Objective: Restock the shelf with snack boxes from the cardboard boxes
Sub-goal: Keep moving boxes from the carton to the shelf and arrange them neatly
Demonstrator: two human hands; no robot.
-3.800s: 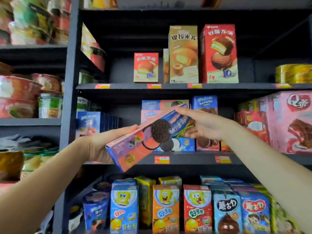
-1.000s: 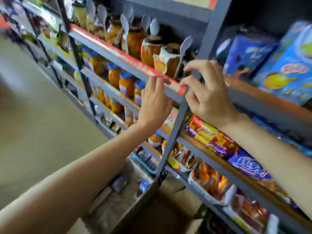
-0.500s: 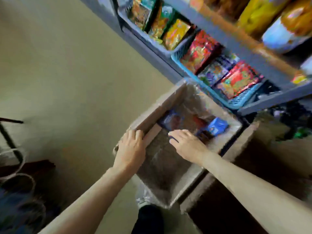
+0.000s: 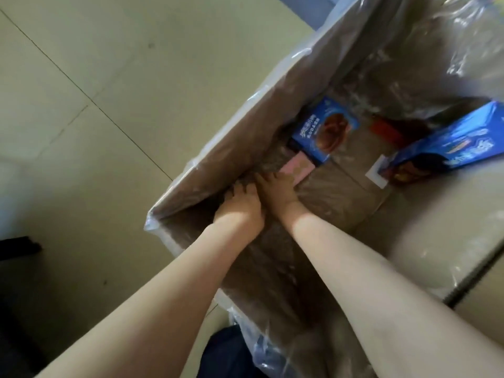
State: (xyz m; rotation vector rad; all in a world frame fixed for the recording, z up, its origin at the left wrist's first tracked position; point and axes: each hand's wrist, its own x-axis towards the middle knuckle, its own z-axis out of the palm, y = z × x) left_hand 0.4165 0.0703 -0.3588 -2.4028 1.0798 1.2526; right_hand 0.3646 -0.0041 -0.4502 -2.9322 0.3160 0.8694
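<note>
Half a second ago the hands rested on the carton's rim; now both reach deep inside the carton (image 4: 218, 148), at frame centre. The left hand (image 4: 240, 207) and right hand (image 4: 276, 190) meet at a pink box (image 4: 297, 169); whether either grips it cannot be told. Blue boxes (image 4: 323, 130) remain upper right, so another pickup seems underway.

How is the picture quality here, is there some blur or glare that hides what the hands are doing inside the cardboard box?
Head view: the left hand and right hand are soft with motion blur, fingertips in shadow at the cardboard box wall, so any grip is unclear; glare streaks the plastic wrap; the blue snack box reads fairly sharp; wide-angle distortion stretches the forearms.
</note>
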